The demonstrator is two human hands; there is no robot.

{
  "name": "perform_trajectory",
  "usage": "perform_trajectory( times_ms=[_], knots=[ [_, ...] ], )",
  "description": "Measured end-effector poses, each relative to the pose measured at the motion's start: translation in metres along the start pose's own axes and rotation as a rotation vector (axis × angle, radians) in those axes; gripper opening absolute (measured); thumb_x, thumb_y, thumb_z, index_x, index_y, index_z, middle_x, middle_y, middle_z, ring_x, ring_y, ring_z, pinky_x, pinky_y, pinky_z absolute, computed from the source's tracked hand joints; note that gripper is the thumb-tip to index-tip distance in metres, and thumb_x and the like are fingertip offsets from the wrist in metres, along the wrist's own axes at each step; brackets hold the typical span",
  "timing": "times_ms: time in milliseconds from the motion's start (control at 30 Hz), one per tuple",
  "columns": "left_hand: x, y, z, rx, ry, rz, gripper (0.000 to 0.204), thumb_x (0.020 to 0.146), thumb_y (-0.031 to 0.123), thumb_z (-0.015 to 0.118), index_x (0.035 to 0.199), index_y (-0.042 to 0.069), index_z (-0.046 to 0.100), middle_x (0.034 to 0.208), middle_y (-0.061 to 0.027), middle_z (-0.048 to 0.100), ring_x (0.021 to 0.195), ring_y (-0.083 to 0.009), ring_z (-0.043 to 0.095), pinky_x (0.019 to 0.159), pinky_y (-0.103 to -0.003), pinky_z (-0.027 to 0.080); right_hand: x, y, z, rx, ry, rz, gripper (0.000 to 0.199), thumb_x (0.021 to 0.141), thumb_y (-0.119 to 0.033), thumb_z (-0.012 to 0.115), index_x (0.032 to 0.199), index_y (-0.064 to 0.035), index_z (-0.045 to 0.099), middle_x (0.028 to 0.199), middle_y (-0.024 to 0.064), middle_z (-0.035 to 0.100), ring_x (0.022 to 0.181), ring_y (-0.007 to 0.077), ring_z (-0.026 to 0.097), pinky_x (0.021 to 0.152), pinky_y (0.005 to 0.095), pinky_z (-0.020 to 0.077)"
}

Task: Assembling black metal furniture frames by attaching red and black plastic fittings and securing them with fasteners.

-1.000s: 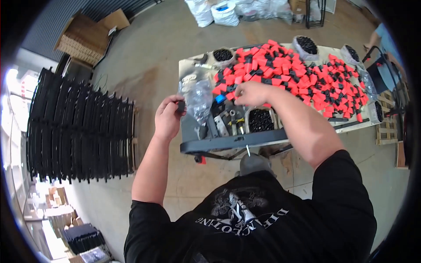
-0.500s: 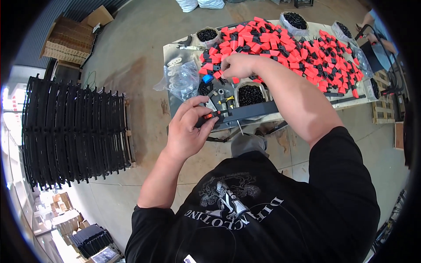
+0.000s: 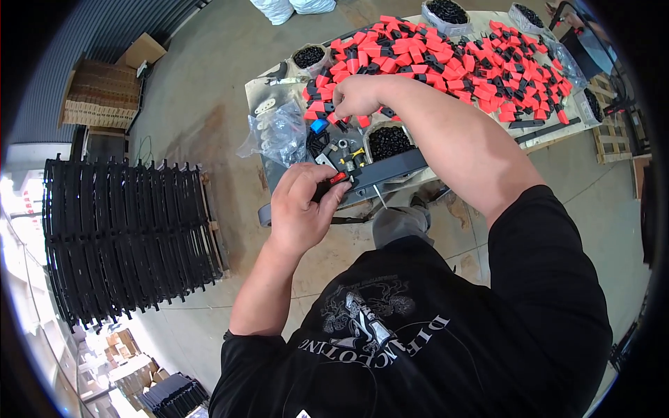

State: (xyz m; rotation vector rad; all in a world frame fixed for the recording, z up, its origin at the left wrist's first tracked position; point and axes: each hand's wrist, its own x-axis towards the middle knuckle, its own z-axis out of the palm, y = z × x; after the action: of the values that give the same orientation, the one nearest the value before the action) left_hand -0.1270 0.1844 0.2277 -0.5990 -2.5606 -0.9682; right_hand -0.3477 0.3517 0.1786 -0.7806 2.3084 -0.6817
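Note:
Near the table's front edge, my left hand (image 3: 301, 202) is closed in a pinch round a small black-and-red part (image 3: 338, 177), resting by a long dark bar (image 3: 390, 168). Most of the part is hidden by my fingers. Farther out, my right hand (image 3: 360, 95) reaches to the left edge of a big pile of red-and-black plastic pieces (image 3: 446, 66). Its fingers are bent down and together, and whatever they grip cannot be made out. Between my hands lie a blue piece (image 3: 319, 126), a yellow-and-black tool (image 3: 355, 155) and a tub of shiny black parts (image 3: 389, 141).
A clear plastic bag (image 3: 282, 132) lies on the table's left side. More tubs of black parts (image 3: 309, 57) stand round the pile. Stacked black frames (image 3: 132, 233) stand on the floor at left, cartons (image 3: 101, 94) behind them. Another person (image 3: 592, 52) is at far right.
The whole view has shifted slightly. My left hand stays at the bar with the black-and-red part, and my right hand is still at the pile's left edge, its fingers drawn together.

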Motion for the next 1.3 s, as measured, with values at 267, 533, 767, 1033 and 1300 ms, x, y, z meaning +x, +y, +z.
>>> perform_trajectory(
  times_ms=[267,533,767,1033,1300],
  knots=[
    [0.006,0.017,-0.001,-0.12,-0.057,-0.189,0.034,0.081,0.009,0.084,0.109,0.004,0.065,0.08,-0.0082,0.062,0.067,-0.0229,0.06,0.06,-0.034,0.05,0.005,0.007,0.0,-0.056,-0.024,-0.017,0.042,0.085,-0.033,0.072,0.114,-0.0021,0.073,0.109,0.0162,0.074,0.101,0.0268,0.071,0.088,0.0388,0.0549],
    [0.004,0.021,-0.015,0.13,-0.159,-0.095,0.021,0.087,0.003,0.074,0.107,0.003,0.069,0.088,-0.0094,0.065,0.078,-0.0212,0.063,0.072,-0.031,0.053,0.0,0.001,-0.004,-0.016,-0.062,0.035,0.047,0.087,-0.033,0.072,0.121,-0.0017,0.069,0.105,0.0162,0.074,0.089,0.0256,0.071,0.077,0.0391,0.0567],
    [0.002,0.015,-0.008,0.119,-0.14,-0.02,0.019,0.085,0.006,0.073,0.103,0.002,0.068,0.096,-0.0143,0.067,0.088,-0.0348,0.064,0.078,-0.043,0.053,0.008,0.009,-0.002,-0.04,-0.036,0.008,0.048,0.088,-0.033,0.073,0.124,-0.0014,0.067,0.104,0.0139,0.072,0.08,0.0238,0.07,0.069,0.0387,0.057],
    [-0.001,0.007,-0.002,0.105,-0.084,-0.003,0.02,0.084,0.006,0.075,0.104,0.003,0.07,0.095,-0.0127,0.068,0.088,-0.0329,0.064,0.077,-0.041,0.052,0.002,0.001,-0.005,-0.001,-0.057,0.027,0.047,0.088,-0.033,0.074,0.123,-0.0017,0.067,0.098,0.0129,0.072,0.076,0.0228,0.069,0.064,0.0384,0.0558],
    [0.001,0.008,0.003,0.098,-0.075,0.029,0.029,0.081,0.004,0.079,0.109,0.003,0.07,0.1,-0.0124,0.07,0.09,-0.0314,0.064,0.078,-0.041,0.052,0.005,0.01,-0.002,-0.026,-0.024,0.006,0.047,0.088,-0.032,0.073,0.123,-0.0017,0.067,0.099,0.0137,0.072,0.073,0.0235,0.069,0.064,0.0385,0.0557]
  ],
)
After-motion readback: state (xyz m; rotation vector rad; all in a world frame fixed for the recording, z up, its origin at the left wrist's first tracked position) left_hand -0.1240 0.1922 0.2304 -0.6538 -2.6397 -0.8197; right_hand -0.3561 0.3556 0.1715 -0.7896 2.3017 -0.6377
